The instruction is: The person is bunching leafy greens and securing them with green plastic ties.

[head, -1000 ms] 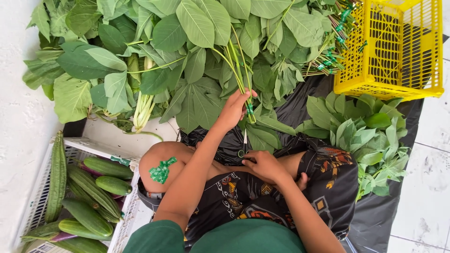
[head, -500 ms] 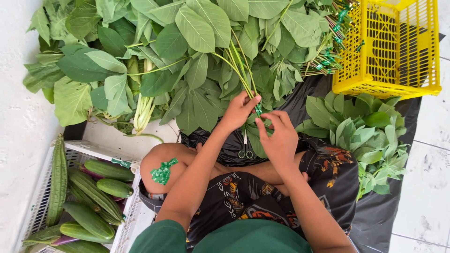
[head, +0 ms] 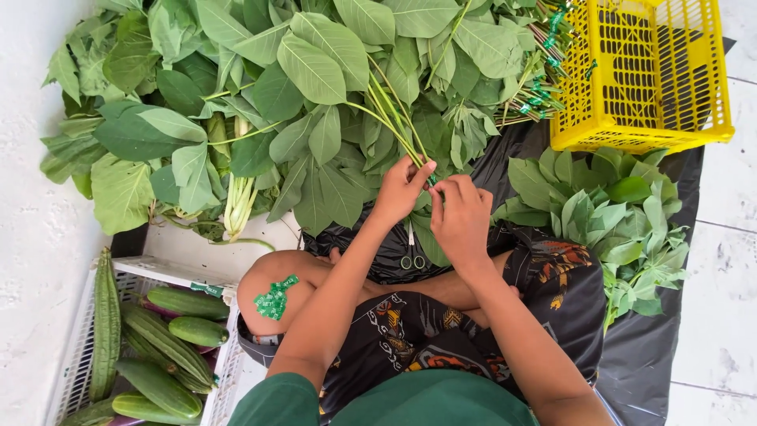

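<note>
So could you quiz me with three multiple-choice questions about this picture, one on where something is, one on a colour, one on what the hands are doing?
1. Where does the small pair of scissors lie?
A. in the yellow crate
B. on the black sheet, just below the hands
C. among the cucumbers

2. What colour is the plastic crate at upper right?
A. yellow
B. red
C. white

3. What are the two hands doing?
A. resting empty on the lap
B. lifting a cucumber
C. pinching a bunch of green stems together

Answers:
1 B: the scissors lie on the black sheet, under both hands.
2 A: the crate is bright yellow.
3 C: the left hand and right hand meet on the stems.
</note>
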